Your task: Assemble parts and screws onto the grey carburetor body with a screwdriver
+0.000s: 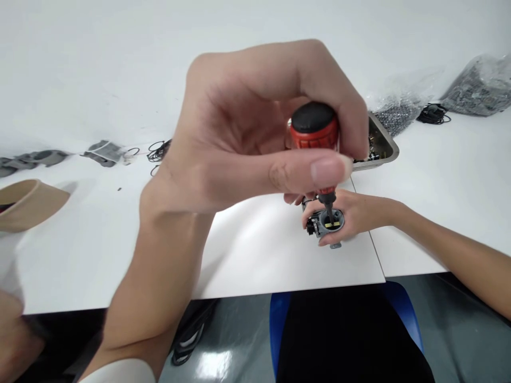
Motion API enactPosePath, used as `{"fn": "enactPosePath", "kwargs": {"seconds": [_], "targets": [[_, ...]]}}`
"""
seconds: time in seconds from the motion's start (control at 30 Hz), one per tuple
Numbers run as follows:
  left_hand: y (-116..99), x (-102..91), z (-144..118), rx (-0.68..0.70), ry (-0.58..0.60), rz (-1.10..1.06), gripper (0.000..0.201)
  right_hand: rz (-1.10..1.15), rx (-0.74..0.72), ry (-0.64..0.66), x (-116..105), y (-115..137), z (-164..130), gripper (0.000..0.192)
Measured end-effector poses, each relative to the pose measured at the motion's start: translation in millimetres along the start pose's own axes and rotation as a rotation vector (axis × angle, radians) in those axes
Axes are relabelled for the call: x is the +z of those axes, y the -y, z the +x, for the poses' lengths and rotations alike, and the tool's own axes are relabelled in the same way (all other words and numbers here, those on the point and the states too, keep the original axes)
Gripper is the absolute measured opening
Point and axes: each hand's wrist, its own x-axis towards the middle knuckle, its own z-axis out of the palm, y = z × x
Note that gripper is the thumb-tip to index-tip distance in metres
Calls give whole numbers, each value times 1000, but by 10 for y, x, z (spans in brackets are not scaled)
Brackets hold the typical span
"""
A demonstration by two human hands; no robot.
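My left hand [235,127] looms large in the middle, its fingers and thumb wrapped round the red and black handle of a screwdriver [314,130]. The screwdriver points down, and its dark shaft reaches into the round opening of a small grey housing [318,226]. Across that opening lies a yellow strip [332,224]; whether the tip touches a screw is too small to tell. My right hand [353,213] comes in from the right and grips the housing around its sides, low over the white table. Black parts stick out on the housing's left side.
Behind my hands stands a metal tray [389,154] with small parts. Plastic bags of parts [399,114] and a black cable coil [433,113] lie back right. At left are grey parts [102,152], a tan ring [40,205] and another person's arm [16,338]. A seam crosses the table [259,255].
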Motion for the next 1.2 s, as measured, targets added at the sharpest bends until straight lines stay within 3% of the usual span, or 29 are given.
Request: {"fn": "enactPosePath", "kwargs": {"seconds": [0.13, 0.23, 0.33, 0.47, 0.63, 0.93, 1.2], "targets": [[-127, 47, 76, -73, -2, -3, 69, 13, 86, 37, -24, 40, -1, 34], [-253, 82, 192, -103, 45, -91, 56, 12, 56, 32, -24, 30, -5, 34], [-272, 88, 279, -3, 87, -129, 44, 20, 35, 22, -16, 13, -6, 34], [-196, 100, 270, 149, 53, -120, 42, 56, 54, 40, -20, 26, 4, 36], [-210, 160, 146, 49, -9, -117, 45, 73, 78, 40, -23, 61, 31, 36], [-182, 194, 128, 63, -35, -227, 33, 82, 121, 58, -32, 106, 44, 37], [-385, 177, 267, -99, 115, -291, 53, 23, 94, 12, -29, 90, 9, 36]]}}
